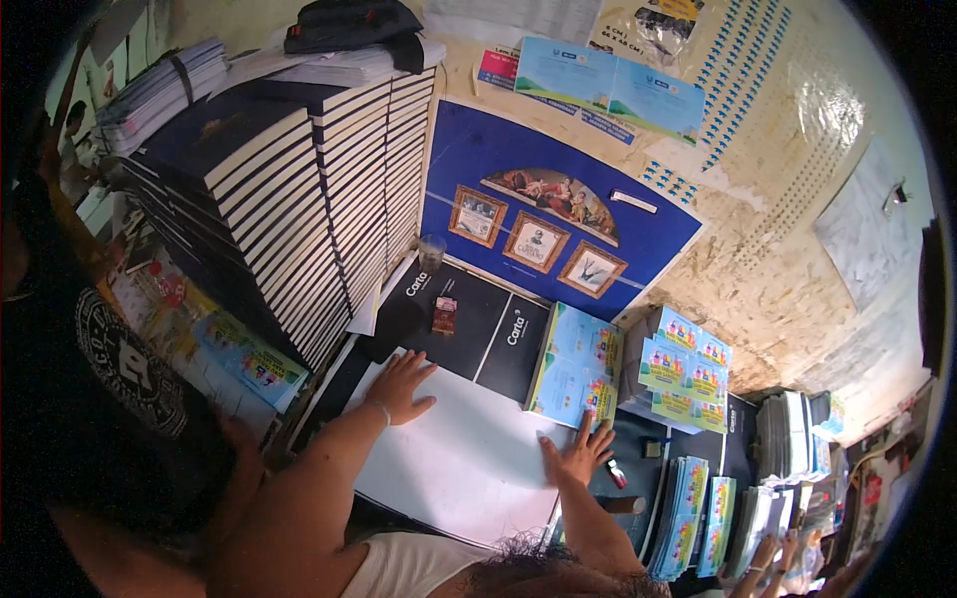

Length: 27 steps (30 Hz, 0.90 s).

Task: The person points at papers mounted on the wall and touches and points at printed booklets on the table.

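Note:
A large white sheet or board (454, 453) lies flat on the dark work table in front of me. My left hand (403, 389) rests spread on its far left part, fingers stretched out. At its right edge is my right hand (578, 456), fingers apart and partly blurred. The fingertips of that hand reach the near corner of a stack of blue and green printed sheets (573, 364). Just right of this hand lies a small red and white object (617, 474). Neither hand holds anything that I can see.
Tall piles of dark-covered books (289, 214) rise at the left. Beyond the sheet are a red pack (445, 315) and a see-through cup (431, 255). More printed stacks (686, 369) and booklets (680, 518) stand right. A person in a black shirt (130, 399) is close on my left.

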Available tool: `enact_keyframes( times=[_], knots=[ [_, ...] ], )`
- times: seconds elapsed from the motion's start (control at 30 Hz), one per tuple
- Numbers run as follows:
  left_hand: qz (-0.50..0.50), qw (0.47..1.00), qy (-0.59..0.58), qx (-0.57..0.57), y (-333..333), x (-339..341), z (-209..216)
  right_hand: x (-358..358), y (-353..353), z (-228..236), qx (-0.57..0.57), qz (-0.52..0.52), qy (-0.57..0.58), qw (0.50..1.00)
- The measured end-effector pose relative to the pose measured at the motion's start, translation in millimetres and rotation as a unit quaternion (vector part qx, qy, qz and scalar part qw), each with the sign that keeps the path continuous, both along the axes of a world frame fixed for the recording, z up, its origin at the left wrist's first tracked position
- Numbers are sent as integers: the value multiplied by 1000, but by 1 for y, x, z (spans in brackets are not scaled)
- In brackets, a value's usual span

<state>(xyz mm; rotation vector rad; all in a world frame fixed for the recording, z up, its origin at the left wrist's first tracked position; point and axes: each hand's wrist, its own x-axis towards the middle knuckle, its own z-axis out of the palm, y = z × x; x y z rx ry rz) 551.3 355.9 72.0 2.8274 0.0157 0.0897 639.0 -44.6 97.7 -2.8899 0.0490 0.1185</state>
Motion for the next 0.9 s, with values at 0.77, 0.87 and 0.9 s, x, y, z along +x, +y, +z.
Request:
enact_keyframes(
  times=[0.77, 0.87, 0.9],
  knots=[
    [200, 979, -35, -25, -56, 40, -18, 7, -14, -31, 11, 20, -57, 998],
    [197, 980, -33, -10, -57, 41, -23, 7, -29, -43, 62, 34, -142, 987],
    [199, 979, -34, -8, -57, 45, -21, 9, -26, -44, 92, 38, -188, 977]
  ],
)
